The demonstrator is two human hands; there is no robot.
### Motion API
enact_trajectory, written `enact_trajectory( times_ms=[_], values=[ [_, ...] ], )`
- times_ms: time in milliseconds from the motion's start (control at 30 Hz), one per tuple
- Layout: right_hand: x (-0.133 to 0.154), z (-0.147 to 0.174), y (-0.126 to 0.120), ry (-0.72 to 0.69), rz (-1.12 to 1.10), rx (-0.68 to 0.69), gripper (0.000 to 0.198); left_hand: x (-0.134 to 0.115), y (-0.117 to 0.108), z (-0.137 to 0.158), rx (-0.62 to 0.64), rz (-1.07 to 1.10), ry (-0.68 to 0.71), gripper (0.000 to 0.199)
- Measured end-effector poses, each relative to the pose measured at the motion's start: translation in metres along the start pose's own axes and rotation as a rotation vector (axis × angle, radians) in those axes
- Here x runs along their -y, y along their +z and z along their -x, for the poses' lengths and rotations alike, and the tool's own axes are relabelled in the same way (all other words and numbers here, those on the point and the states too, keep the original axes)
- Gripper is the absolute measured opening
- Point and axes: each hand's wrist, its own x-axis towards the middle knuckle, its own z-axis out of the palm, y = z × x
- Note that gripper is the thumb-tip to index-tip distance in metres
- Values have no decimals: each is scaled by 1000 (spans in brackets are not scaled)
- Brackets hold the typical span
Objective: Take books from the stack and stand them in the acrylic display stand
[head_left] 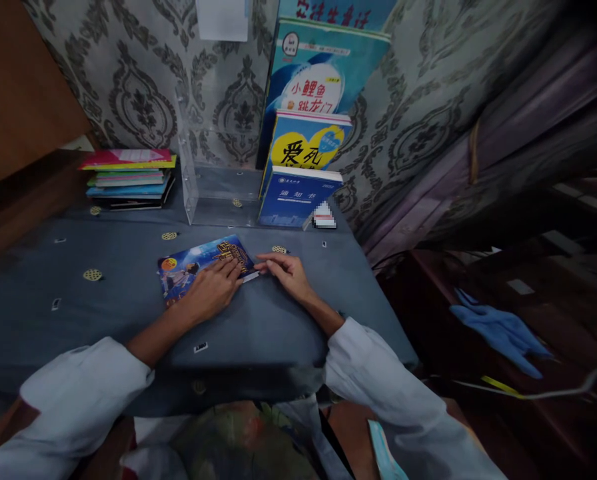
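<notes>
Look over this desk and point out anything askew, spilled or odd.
No spill shows. The book under the left hand lies askew on the desk, the book stack at left is unevenly piled, and a white item beside the clear stand is oddly pixelated.

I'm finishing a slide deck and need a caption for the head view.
Left hand on a blue book, right hand at its corner, before a clear rack.

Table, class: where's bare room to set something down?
Bare: left of the flat book, in front of the book stack; between the right hand and the right edge of the table. Crowded: the back, with stack, clear rack and upright books.
</notes>
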Motion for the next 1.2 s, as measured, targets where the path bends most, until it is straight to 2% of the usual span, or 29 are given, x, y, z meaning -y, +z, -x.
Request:
enact_trajectory(
  times_ms=[133,433,767,1033,1100,1200],
  values=[
    [-2,0,-2,2,-9,8,42,-2,-1,0,6,-75,17,38],
    [-3,2,3,-46,66,61,37,-4,1,0,6,-70,-1,38],
    [1,5,2,-27,55,77,40,0,3,3,-45,-44,-10,38],
    [4,6,3,-70,119,79,42,-5,-3,1,-1,-10,-26,41],
    [5,6,3,-78,147,83,42,3,-8,2,31,47,-5,45],
    [6,6,3,-74,188,88,41,31,-15,7,108,133,-4,46]
  ],
)
